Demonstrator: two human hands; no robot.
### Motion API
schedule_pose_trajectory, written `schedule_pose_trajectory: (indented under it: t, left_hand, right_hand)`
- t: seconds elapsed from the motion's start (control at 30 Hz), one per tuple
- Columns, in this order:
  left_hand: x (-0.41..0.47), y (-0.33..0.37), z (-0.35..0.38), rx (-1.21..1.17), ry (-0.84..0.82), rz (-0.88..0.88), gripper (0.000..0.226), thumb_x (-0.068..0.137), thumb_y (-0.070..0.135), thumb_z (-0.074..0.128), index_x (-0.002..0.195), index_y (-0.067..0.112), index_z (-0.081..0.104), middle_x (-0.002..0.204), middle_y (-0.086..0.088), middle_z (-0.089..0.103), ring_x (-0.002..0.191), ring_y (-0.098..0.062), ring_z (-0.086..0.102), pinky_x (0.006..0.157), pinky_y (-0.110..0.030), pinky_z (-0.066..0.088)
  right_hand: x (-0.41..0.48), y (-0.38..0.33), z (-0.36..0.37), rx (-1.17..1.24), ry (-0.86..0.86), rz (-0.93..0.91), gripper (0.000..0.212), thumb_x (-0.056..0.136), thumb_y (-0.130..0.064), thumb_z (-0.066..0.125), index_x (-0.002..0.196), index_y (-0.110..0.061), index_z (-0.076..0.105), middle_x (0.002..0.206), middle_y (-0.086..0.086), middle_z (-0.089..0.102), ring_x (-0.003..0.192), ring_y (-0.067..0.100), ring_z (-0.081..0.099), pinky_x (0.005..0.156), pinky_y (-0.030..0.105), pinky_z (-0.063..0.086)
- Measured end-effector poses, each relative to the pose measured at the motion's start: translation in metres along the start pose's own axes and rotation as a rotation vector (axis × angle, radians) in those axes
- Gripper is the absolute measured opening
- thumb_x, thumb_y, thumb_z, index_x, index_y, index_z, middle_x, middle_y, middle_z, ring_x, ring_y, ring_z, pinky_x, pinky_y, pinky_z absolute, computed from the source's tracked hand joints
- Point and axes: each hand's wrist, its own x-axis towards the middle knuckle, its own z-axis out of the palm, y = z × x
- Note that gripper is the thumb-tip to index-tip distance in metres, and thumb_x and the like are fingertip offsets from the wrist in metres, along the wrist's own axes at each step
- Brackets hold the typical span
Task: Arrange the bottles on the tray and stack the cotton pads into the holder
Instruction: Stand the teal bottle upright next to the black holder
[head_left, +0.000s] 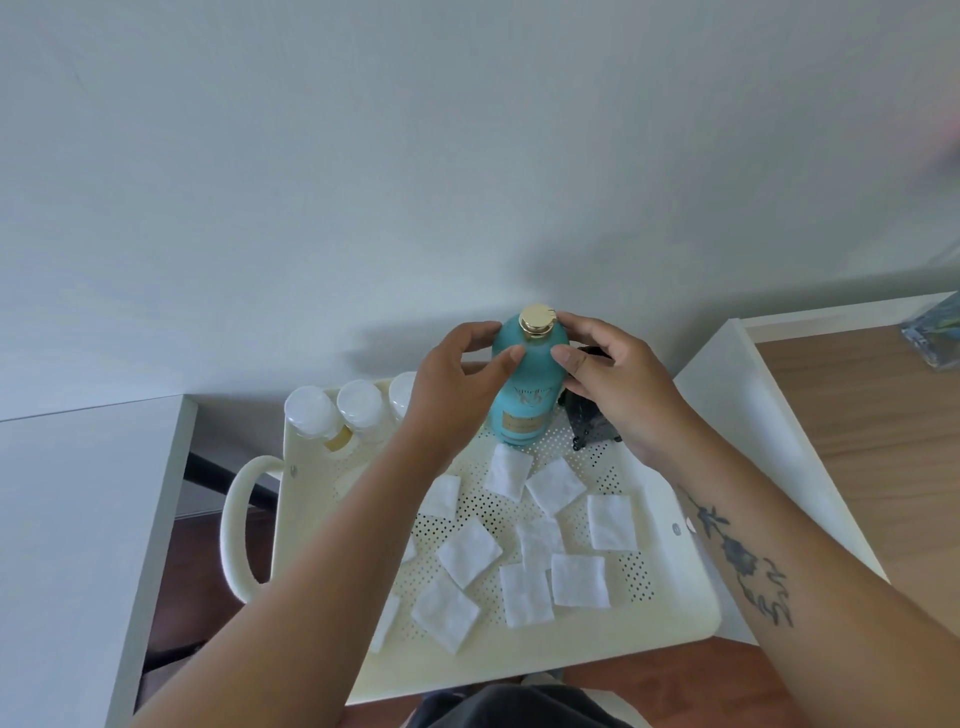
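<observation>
Left hand (457, 387) and right hand (621, 387) grasp the teal bottle (524, 410), frame centre; a tilted set-down could topple the small bottles (358, 410).

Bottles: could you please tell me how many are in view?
4. Three clear-capped bottles at tray's far-left corner; one teal bottle, far centre, held by left hand and right hand. Hands may hide more.
</observation>
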Motion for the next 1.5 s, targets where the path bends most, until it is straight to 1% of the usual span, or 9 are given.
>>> schedule_pose_trajectory:
  t: [0.5,0.67,0.8,0.87,0.93,1.07,1.17,1.3,1.5]
  left_hand:
    - [-0.009,-0.003,0.002,0.032,0.070,0.001,0.031,0.085,0.046,0.069,0.112,0.034,0.062,0.110,0.024,0.066,0.085,0.011,0.065,0.063,-0.011,0.047]
    - [-0.022,-0.017,-0.016,0.006,0.192,-0.011,0.008,0.088,0.037,0.068,0.095,0.036,0.065,0.094,0.012,0.070,0.082,-0.012,0.071,0.073,-0.033,0.060]
    - [-0.042,-0.035,-0.036,0.016,0.240,-0.056,0.002,0.090,0.031,0.067,0.088,0.030,0.066,0.082,0.007,0.072,0.074,-0.013,0.071,0.070,-0.033,0.059]
    - [-0.054,-0.047,-0.045,0.028,0.265,-0.104,0.004,0.091,0.028,0.066,0.088,0.025,0.066,0.081,0.004,0.072,0.073,-0.017,0.069,0.064,-0.024,0.056]
    - [-0.066,-0.061,-0.053,0.070,0.288,-0.165,0.006,0.091,0.028,0.066,0.088,0.023,0.066,0.080,0.003,0.070,0.074,-0.018,0.068,0.060,-0.019,0.053]
    - [-0.091,-0.094,-0.065,0.221,0.325,-0.313,0.004,0.091,0.033,0.065,0.088,0.030,0.064,0.079,0.009,0.068,0.070,-0.007,0.063,0.055,-0.015,0.040]
    - [-0.101,-0.119,-0.068,0.316,0.318,-0.372,0.011,0.093,0.032,0.062,0.102,0.026,0.063,0.094,0.010,0.066,0.075,-0.003,0.060,0.060,-0.019,0.042]
    - [-0.097,-0.138,-0.067,0.404,0.335,-0.355,0.030,0.096,0.029,0.056,0.124,0.020,0.055,0.123,0.007,0.056,0.092,-0.012,0.061,0.078,-0.027,0.045]
    - [-0.070,-0.145,-0.074,0.651,0.234,-0.371,0.040,0.101,0.023,0.043,0.141,0.019,0.042,0.147,0.008,0.040,0.106,-0.025,0.061,0.074,-0.037,0.048]
  right_hand:
    - [-0.008,0.000,-0.001,-0.014,0.091,-0.043,0.026,0.088,-0.032,0.064,0.113,-0.036,0.069,0.111,-0.009,0.071,0.105,0.009,0.067,0.098,0.043,0.052]
    - [-0.041,-0.003,0.007,-0.072,0.267,-0.213,0.010,0.092,-0.027,0.061,0.096,-0.024,0.069,0.089,-0.001,0.070,0.087,0.018,0.069,0.080,0.045,0.059]
    - [-0.067,0.016,0.019,-0.177,0.157,-0.238,0.009,0.091,-0.024,0.063,0.084,-0.019,0.065,0.073,-0.005,0.066,0.070,0.017,0.065,0.066,0.038,0.058]
    - [-0.073,0.032,0.029,-0.251,0.082,-0.220,0.008,0.090,-0.020,0.065,0.082,-0.019,0.065,0.071,-0.009,0.065,0.069,0.009,0.062,0.063,0.024,0.054]
    - [-0.076,0.050,0.042,-0.335,0.000,-0.178,0.005,0.088,-0.022,0.066,0.083,-0.022,0.065,0.072,-0.011,0.064,0.073,0.005,0.061,0.062,0.011,0.045]
    - [-0.077,0.087,0.068,-0.508,-0.155,-0.083,0.005,0.090,-0.030,0.062,0.094,-0.030,0.064,0.088,-0.016,0.060,0.084,-0.002,0.055,0.066,0.009,0.041]
    - [-0.072,0.101,0.089,-0.633,-0.222,-0.094,0.009,0.093,-0.030,0.059,0.101,-0.028,0.063,0.097,-0.017,0.058,0.081,-0.005,0.052,0.066,0.018,0.041]
    - [-0.059,0.104,0.116,-0.794,-0.235,-0.133,0.027,0.095,-0.029,0.056,0.120,-0.020,0.060,0.117,-0.006,0.058,0.088,0.016,0.062,0.071,0.034,0.050]
    - [-0.038,0.108,0.137,-0.975,-0.279,-0.155,0.035,0.097,-0.033,0.051,0.130,-0.019,0.053,0.129,-0.002,0.051,0.094,0.025,0.064,0.068,0.033,0.047]
